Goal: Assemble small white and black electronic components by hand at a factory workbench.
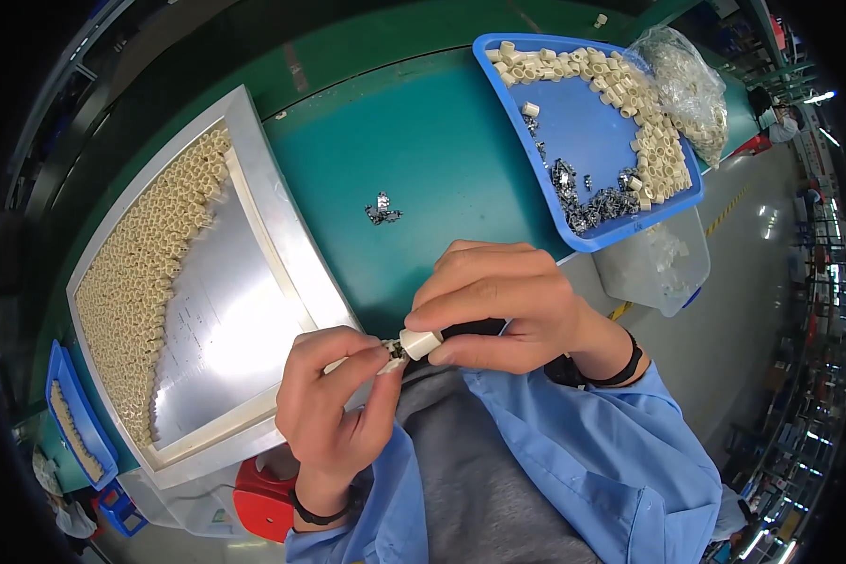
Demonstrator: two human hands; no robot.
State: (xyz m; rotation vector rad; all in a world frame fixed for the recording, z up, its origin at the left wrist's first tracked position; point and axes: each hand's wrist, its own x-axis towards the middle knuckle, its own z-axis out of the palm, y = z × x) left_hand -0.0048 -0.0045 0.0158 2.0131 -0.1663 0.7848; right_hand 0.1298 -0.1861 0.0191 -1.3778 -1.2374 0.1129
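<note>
In front of my body, both hands meet around small parts. My right hand (512, 305) pinches a short cream plastic sleeve (421, 343) between thumb and fingers. My left hand (334, 399) is closed at the fingertips on a small metal clip (397, 352) at the sleeve's open left end. The fingertips partly hide the clip, so I cannot tell how far it sits inside. On the green tabletop (414, 141) beyond my hands lies a small cluster of loose metal clips (383, 210).
At left, a metal-framed tray (296, 246) holds many cream pieces in packed rows. A blue tray (573, 122) at back right holds loose sleeves and metal clips, beside a clear bag (686, 89). A clear bin (653, 273) and red stool (261, 503) stand below the table.
</note>
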